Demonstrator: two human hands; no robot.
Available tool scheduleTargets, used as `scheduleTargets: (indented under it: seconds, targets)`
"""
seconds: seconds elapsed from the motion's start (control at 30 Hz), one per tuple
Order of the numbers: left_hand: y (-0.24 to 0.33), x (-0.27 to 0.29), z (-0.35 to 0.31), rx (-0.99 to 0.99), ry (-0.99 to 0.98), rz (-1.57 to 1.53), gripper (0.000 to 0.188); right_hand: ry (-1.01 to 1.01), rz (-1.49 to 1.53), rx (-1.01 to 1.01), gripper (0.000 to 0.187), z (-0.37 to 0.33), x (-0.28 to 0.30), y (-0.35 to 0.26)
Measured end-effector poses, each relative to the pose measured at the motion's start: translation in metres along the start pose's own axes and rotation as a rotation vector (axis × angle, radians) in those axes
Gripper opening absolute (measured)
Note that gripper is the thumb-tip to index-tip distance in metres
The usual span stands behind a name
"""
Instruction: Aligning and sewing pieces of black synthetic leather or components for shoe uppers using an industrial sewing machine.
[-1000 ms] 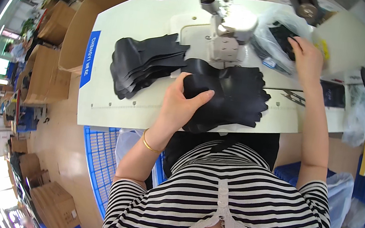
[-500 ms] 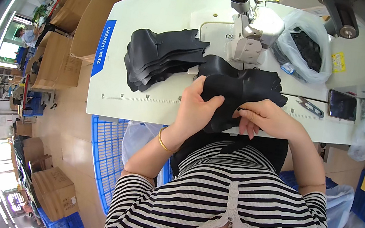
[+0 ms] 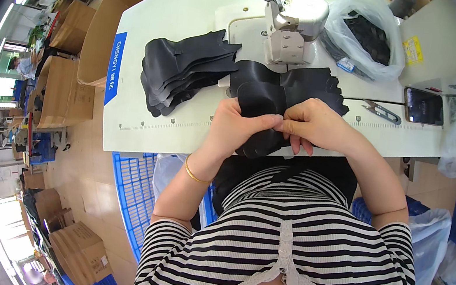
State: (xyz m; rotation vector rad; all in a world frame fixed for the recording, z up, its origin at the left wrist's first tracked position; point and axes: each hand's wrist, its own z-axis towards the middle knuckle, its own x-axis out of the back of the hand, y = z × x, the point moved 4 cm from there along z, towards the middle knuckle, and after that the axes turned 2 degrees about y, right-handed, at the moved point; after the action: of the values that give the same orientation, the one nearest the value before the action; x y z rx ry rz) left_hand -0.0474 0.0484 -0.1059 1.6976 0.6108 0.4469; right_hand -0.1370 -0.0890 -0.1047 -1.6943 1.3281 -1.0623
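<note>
A dark, smooth leather-like piece is held near the table's front edge, over other black pieces. My left hand grips its left side, thumb stretched across the top. From the right, my right hand pinches the same piece, its thumb and fingertips meeting my left thumb. Behind the hands, more black pieces lie stacked below the sewing machine's post. Left of them rests a layered pile of black cut pieces. The underside of the held piece is hidden.
Thread snips and a phone lie to the right on the white table. A clear bag of black pieces stands at the back right. A blue crate is below the left edge; cardboard boxes stand farther left.
My right hand has moved left and up along the piece, so its fingertips now meet my left thumb. The whole view has shifted slightly, moving the table leftward and upward.
</note>
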Motion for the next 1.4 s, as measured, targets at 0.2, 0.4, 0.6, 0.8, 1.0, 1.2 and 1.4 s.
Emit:
scheduleTargets:
  seconds: [0.2,0.4,0.6,0.8,1.0,1.2,1.4]
  targets:
    - [-0.005,0.0,0.0,0.131,-0.034,-0.115,0.011,-0.053,0.036,0.04,0.035,0.0,-0.001,0.005]
    - [0.0,0.0,0.002,0.019,-0.06,0.06,0.014,-0.024,0.026,0.028,0.037,-0.001,-0.001,0.006]
    - [0.011,-0.004,-0.003,-0.027,0.133,-0.008,0.014,0.12,0.112,0.039,0.043,-0.031,-0.004,0.001]
    - [0.024,-0.027,-0.016,0.025,0.07,-0.581,0.02,0.158,0.498,0.221,0.032,-0.045,-0.055,0.035]
    - [0.04,-0.029,-0.028,-0.03,0.099,-0.266,0.024,0.481,0.652,0.211,0.032,-0.039,-0.039,0.034]
    - [0.031,-0.028,-0.025,-0.077,0.203,-0.186,0.023,0.804,0.518,0.607,0.018,-0.047,-0.031,0.012]
    - [0.029,-0.032,-0.023,-0.154,0.253,-0.135,0.021,0.74,0.432,0.612,0.02,-0.047,-0.027,0.013]
